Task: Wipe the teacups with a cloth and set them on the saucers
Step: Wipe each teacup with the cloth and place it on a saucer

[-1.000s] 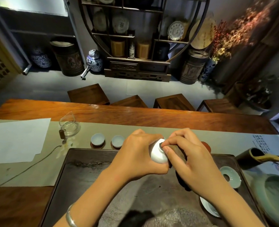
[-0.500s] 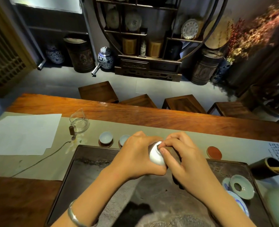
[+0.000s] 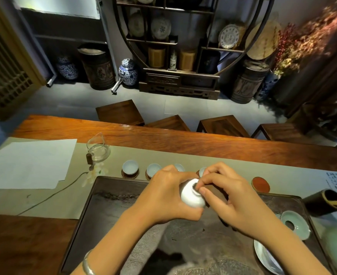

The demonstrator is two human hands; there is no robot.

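My left hand (image 3: 164,197) grips a small white teacup (image 3: 191,195) turned on its side above the dark tea tray (image 3: 112,205). My right hand (image 3: 229,199) pinches a dark brown cloth (image 3: 216,192) against the cup's foot. On the runner behind the tray stand pale teacups on dark saucers: one (image 3: 130,167), a second (image 3: 153,169), and two more (image 3: 179,167) partly hidden by my hands. An empty red saucer (image 3: 260,184) lies to the right.
A glass pitcher (image 3: 97,147) and white paper sheets (image 3: 30,163) sit at the left. A celadon lid (image 3: 295,225), a plate (image 3: 266,257) and a dark tube (image 3: 322,203) crowd the tray's right side. Wooden stools (image 3: 120,113) stand beyond the table.
The view has shifted, so the empty red saucer and more of the cup row show. Both hands stay on the cup, my right fingers working the cloth around its foot.
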